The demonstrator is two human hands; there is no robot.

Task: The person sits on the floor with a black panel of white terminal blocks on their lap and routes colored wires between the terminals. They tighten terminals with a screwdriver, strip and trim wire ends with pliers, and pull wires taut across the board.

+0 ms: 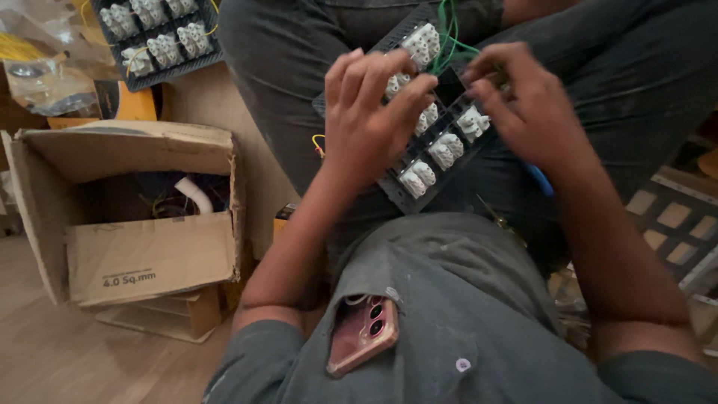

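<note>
The person's left hand [370, 112] grips the black plastic switch board with white blocks [434, 153] resting on their lap. At three o'clock, the right hand [523, 105] pinches thin green wires [449, 37]. It looks like wiring; a careful push seems needed.

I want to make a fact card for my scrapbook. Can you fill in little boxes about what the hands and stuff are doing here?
Left hand: fingers pressed on the black switch panel
Right hand: touching the panel's upper edge, by the green wires
Panel rests on: person's lap
Shirt pocket: pink phone
On floor: open cardboard box
Upper left: second switch panel
</note>
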